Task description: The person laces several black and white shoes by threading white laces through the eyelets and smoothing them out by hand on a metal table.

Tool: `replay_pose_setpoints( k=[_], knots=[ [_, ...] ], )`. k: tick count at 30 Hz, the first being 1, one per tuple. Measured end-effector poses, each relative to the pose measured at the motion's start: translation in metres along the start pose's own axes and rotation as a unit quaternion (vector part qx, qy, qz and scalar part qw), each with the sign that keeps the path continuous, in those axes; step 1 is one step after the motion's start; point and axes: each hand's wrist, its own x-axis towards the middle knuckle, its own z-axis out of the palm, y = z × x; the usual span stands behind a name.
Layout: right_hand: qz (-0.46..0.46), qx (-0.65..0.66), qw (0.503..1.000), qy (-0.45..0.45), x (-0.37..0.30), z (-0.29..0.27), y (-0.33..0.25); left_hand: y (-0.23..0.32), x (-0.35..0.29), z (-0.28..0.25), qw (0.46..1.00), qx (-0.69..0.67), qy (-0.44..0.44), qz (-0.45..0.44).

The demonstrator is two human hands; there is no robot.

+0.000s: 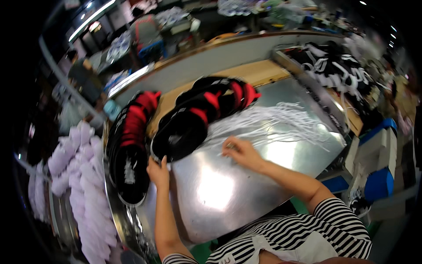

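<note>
My left hand [159,173] is at the near edge of a black shoe upper [178,140] with red lining, the front one of a nested row. Its thumb and forefinger stand apart, the fingertips against or just beside the upper's rim. Another row of black and red shoe uppers [129,165] lies to the left of that hand. My right hand [241,153] is over the metal tabletop, beside the near ends of a spread bundle of white shoelaces [272,121]. Its fingers are curled together; what they pinch, if anything, is too small and blurred to name.
A shiny metal tabletop [259,185] has a low wall [220,59] behind it. White padded pieces [83,176] hang at the left. A tray of black and white pieces [334,70] stands at the back right, and a blue and white bin [373,163] below it.
</note>
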Motion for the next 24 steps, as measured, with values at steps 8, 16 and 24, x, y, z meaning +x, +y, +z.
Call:
replay_pose_setpoints(
  k=[8, 16, 24],
  knots=[
    [-0.294, 0.265, 0.918, -0.001, -0.092, -0.107, -0.147, 0.000, 0.007, 0.003, 0.946, -0.253, 0.188, -0.074],
    [-0.287, 0.456, 0.842, -0.012, -0.138, -0.153, -0.162, 0.187, -0.180, -0.058, 0.879, -0.090, 0.182, 0.433],
    [-0.469, 0.520, 0.706, -0.106, -0.223, -0.195, -0.203, 0.225, -0.266, 0.014, 0.906, -0.139, -0.202, 0.345]
  ],
)
